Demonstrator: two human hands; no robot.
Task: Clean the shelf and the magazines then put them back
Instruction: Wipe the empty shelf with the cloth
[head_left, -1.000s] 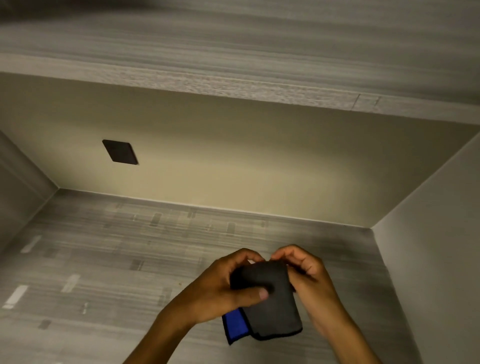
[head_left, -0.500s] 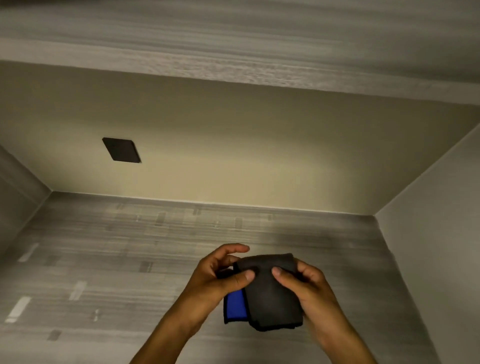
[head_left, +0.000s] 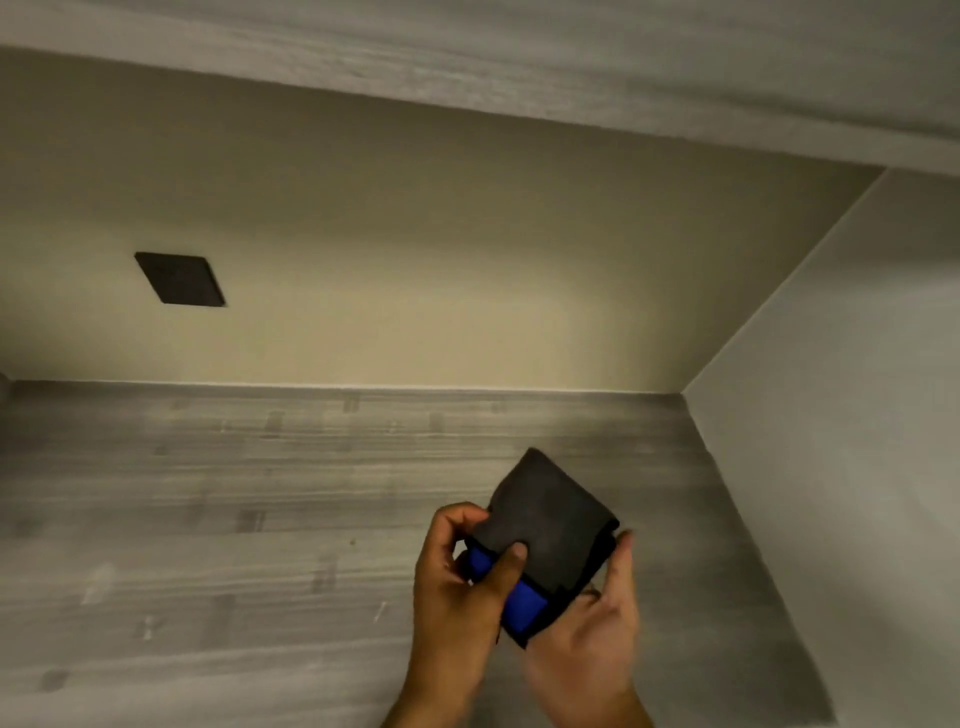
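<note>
Head view: folded dark cloth (head_left: 550, 525) with blue edge pinched by left hand (head_left: 457, 582), cradled on right hand (head_left: 592, 634), fingers loosely extended, above grey shelf (head_left: 260, 519).

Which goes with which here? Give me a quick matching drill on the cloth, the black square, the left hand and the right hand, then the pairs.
Column one:
1. folded cloth
2. black square
3. left hand
4. right hand

Column two:
A. on the beige back wall, to the left
B. thumb pressed on top of the cloth
C. dark grey with a blue layer showing at its near edge
D. cupped under the cloth, palm up

Pairs: 1-C, 2-A, 3-B, 4-D
</note>
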